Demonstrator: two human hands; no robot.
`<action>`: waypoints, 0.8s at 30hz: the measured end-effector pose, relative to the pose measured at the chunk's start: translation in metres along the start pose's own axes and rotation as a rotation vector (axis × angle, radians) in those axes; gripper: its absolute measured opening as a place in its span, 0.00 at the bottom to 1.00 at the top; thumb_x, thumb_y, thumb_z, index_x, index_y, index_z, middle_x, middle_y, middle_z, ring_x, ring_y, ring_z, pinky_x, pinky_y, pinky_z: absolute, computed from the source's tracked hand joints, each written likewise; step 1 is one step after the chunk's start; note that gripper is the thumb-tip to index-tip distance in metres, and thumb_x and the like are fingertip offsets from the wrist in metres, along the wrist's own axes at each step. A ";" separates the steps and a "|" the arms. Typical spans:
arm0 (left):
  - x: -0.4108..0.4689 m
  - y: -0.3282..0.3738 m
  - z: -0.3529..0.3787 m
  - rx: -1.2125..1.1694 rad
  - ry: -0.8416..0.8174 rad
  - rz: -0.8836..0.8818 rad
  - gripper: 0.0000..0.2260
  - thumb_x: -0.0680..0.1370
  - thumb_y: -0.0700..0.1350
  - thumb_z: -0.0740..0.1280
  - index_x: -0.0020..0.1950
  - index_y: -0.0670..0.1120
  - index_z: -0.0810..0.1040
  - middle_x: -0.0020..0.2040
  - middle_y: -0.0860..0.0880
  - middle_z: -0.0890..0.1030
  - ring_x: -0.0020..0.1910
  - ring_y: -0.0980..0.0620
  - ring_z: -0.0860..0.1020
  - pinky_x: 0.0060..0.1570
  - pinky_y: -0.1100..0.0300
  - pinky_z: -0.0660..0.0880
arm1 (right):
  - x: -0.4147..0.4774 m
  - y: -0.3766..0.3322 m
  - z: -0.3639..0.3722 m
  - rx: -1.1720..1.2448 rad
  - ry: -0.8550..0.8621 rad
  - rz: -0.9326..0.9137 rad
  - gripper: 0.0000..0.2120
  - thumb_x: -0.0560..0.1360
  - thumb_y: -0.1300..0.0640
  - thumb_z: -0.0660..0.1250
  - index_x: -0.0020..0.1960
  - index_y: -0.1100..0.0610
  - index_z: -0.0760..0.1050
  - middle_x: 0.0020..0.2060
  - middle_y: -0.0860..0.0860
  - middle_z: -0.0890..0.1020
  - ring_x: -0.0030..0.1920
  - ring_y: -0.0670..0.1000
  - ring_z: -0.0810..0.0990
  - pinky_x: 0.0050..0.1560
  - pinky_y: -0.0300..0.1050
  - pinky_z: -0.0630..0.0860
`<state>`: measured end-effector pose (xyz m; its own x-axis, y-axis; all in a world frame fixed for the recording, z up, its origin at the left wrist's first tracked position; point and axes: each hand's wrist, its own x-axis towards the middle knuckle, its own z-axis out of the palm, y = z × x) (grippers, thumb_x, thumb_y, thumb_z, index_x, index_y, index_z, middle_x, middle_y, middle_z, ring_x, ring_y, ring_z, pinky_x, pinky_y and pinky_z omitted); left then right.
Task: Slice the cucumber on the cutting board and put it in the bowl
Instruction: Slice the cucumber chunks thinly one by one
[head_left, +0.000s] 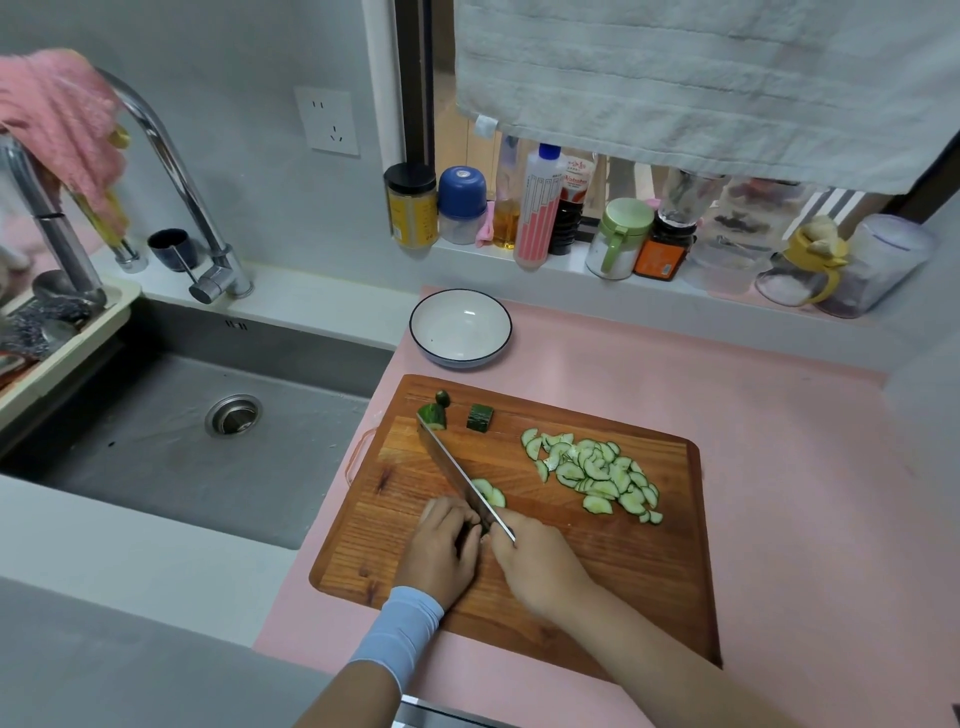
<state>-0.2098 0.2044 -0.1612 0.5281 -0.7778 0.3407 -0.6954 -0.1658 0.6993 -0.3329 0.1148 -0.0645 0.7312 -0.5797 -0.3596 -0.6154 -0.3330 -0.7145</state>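
Head view showed the right grip (535, 566) curled round the handle of a knife (457, 478), the handle itself hidden inside the fingers. The blade ran away from the person and to the left, edge down on the cutting board (649, 571). Its tip lay just beside a cucumber end piece (434, 413).

The left grip (441, 551) sat directly left of the blade, its fingers curled down onto the remaining cucumber (484, 527). Only a small dark green part of the cucumber showed between the two grips. A pale blue sleeve (400, 634) covered the left wrist.

Two or three fresh slices (491, 492) lay against the right side of the blade. A larger pile of slices (597, 478) lay further right on the board, apart from the knife. A second cut chunk (479, 418) stood near the far edge of the board, beside the end piece.

The board rested on a pink table (779, 441). The bowl (460, 325), white with a dark rim, stood on the table just beyond the far left corner of the board and held no cucumber.

A steel sink (182, 467) with a faucet (171, 171) lay left of the table. Bottles and jars (540, 208) lined the windowsill behind, under a hanging grey towel (701, 78).
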 end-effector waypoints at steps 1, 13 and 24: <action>0.000 0.000 0.000 0.006 0.002 0.011 0.03 0.76 0.44 0.66 0.46 0.45 0.78 0.48 0.52 0.77 0.49 0.55 0.74 0.57 0.71 0.66 | 0.000 0.000 -0.001 -0.002 0.001 0.000 0.11 0.83 0.54 0.58 0.52 0.46 0.79 0.36 0.45 0.80 0.37 0.45 0.76 0.37 0.35 0.68; 0.001 0.001 -0.001 0.003 0.009 0.012 0.03 0.76 0.44 0.66 0.45 0.45 0.78 0.47 0.53 0.77 0.48 0.56 0.74 0.56 0.71 0.66 | -0.025 0.002 -0.011 -0.026 0.023 -0.013 0.12 0.83 0.51 0.56 0.56 0.44 0.78 0.40 0.46 0.84 0.40 0.46 0.80 0.46 0.44 0.76; 0.000 -0.004 0.001 -0.005 0.004 0.005 0.04 0.74 0.38 0.71 0.44 0.46 0.79 0.47 0.53 0.77 0.49 0.54 0.75 0.54 0.64 0.72 | -0.049 0.010 -0.020 0.004 -0.008 0.026 0.13 0.84 0.52 0.55 0.47 0.50 0.76 0.28 0.43 0.76 0.28 0.44 0.72 0.34 0.41 0.69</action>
<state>-0.2075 0.2044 -0.1643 0.5265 -0.7760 0.3472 -0.6959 -0.1587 0.7004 -0.3806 0.1245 -0.0418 0.7170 -0.5826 -0.3828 -0.6333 -0.3150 -0.7069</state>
